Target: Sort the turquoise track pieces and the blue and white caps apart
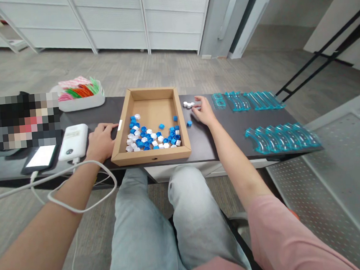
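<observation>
My left hand (pixel 100 142) rests on the table against the left wall of a shallow cardboard tray (pixel 185 141), its fingers reaching toward the rim and holding nothing I can see. Inside lie many small blue and white hexagonal pieces (pixel 149 132), gathered mostly in the near half. To the right of the tray, my right hand (pixel 203 111) is low over the table, thumb and fingers apart. Its fingertips are at a short row of white pieces (pixel 188 105); whether they touch it I cannot tell. A single blue piece (pixel 189 123) sits just below that hand.
Clear teal plastic holders (pixel 265 100) line the right back, with more (pixel 281 138) in front. On the left are a white power bank (pixel 73 142), a phone (pixel 41 157), and a white basket (pixel 82 102) of colourful strips. A white cable (pixel 79 210) loops over my left forearm.
</observation>
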A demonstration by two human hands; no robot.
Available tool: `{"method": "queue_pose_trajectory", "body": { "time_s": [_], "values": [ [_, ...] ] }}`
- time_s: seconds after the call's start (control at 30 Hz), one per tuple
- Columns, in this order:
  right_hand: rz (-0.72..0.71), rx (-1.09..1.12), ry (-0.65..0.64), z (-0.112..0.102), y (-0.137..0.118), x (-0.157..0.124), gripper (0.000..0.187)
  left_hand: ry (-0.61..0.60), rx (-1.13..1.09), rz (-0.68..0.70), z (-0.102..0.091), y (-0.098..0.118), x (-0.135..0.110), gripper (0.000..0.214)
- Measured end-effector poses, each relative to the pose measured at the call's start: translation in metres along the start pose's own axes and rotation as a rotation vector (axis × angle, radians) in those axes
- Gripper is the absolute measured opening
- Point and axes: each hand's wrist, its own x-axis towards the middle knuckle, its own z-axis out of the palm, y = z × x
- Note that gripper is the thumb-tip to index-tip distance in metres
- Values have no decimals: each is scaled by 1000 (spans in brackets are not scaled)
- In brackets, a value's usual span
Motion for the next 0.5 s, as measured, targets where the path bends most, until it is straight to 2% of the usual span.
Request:
{"method": "queue_pose_trajectory", "body": {
  "time_s": [0.1, 0.2, 0.37, 0.43, 0.5],
  "values": [
    [-80, -10, 51, 2, -20, -9, 54, 32, -15, -1, 2, 0, -1, 64],
    [-216, -45, 10, 2, -52, -19, 41, 53, -22, 5, 5, -1, 0, 63],
    [-506, -370, -301, 8, -112, -13, 32, 70, -32, -12, 7, -3, 2, 64],
    [-566, -472, -416, 20, -123, 0, 30, 74, -47, -13, 7, -3, 2, 64],
    [-558, -522, -488, 38, -126, 14, 24, 76, -62, -14, 6, -2, 2, 65]
  ]
}}
